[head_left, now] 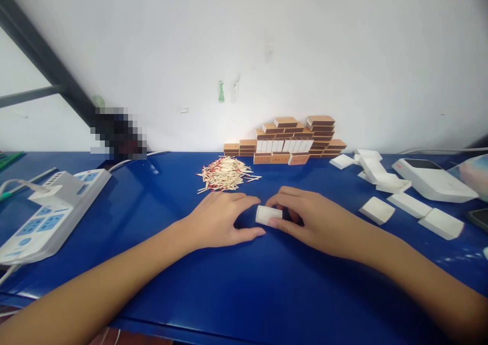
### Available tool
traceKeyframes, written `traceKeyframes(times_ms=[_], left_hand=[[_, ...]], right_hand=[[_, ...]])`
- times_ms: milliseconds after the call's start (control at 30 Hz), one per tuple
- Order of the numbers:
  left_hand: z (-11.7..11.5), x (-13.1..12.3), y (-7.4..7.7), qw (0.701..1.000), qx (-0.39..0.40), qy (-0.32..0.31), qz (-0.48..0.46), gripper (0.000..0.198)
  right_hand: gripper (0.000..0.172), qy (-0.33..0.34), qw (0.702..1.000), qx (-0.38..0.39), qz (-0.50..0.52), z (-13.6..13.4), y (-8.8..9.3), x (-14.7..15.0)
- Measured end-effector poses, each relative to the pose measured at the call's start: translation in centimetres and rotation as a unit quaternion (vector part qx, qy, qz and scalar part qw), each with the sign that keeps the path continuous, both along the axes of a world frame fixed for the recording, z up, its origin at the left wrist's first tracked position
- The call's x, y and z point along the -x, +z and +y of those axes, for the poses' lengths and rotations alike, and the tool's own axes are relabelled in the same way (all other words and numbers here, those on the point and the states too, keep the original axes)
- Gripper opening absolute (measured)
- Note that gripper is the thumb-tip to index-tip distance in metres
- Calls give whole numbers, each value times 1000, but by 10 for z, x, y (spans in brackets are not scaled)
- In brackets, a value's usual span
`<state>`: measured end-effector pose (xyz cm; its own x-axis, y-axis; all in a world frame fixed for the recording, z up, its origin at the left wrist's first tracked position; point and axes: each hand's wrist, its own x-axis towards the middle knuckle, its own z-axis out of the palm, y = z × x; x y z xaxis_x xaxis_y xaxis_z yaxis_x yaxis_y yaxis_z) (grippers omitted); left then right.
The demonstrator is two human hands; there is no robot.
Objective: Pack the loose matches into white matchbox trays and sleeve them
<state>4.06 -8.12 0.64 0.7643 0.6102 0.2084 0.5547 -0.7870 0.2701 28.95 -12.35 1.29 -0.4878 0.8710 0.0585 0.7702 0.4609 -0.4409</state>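
**Fingers of both hands meet at a small white box**

The fingers (pixel 277 223) of the right hand (pixel 318 222) are closed narrowly on a small white box (pixel 268 214), thumb on its near side and the other fingers curled over its far side. The box sits on the blue table (pixel 236 284) between the two hands, roughly at the middle of the view. The left hand (pixel 219 222) lies palm down just beside it with its fingers loosely spread and gripping nothing. Its fingertips come very close to the box's left end, but I cannot tell whether they touch. I also cannot tell whether the box holds anything.

More white boxes (pixel 409 205) lie scattered on the table to the right, well apart from the hands, their contents not visible. Against the white wall (pixel 305 45) stands a stack of brown matchboxes (pixel 290 139), with a row of white pieces set on end in its middle.

A loose pile of matches (pixel 225 174) lies on the table just beyond the left hand, in front of the stack. A white power strip (pixel 46 218) rests at the far left, and a white device (pixel 434 179) lies at the far right. A dark metal bar (pixel 41 55) slants across the upper left corner. Nothing lies between the hands and the box.
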Motion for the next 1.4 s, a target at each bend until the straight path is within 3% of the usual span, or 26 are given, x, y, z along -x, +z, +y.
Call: traceKeyframes(times_ms=[167,300,433,600,767,933,1133,1267,1400], left_hand=[[1,-1,-2,1000,22,19,11,36],[2,-2,-3,998,51,37,-3,37],[2,-3,-3,997,66,50,-10,37],[2,-4,-4,996,74,50,-13,36],[4,-4,-4,994,67,81,-23,35],[7,-4,-5,989,65,122,-47,32],[9,-4,-6,988,92,114,-50,33],[10,-3,-6,989,101,102,-47,35],[10,-3,-6,990,95,94,-43,34]], right_hand=[[27,-1,998,4,58,11,-3,-3],[21,-51,993,-61,83,42,-7,-5],[25,-100,988,-54,108,80,-17,4],[16,-86,993,-40,73,100,-28,18],[17,-104,993,-46,41,86,-26,16],[20,-94,994,-41,38,55,-10,-6],[23,-25,1000,4,15,28,-1,-12],[21,-23,999,4,-33,24,-3,-3],[20,-18,1000,10,-9,21,-1,1]])
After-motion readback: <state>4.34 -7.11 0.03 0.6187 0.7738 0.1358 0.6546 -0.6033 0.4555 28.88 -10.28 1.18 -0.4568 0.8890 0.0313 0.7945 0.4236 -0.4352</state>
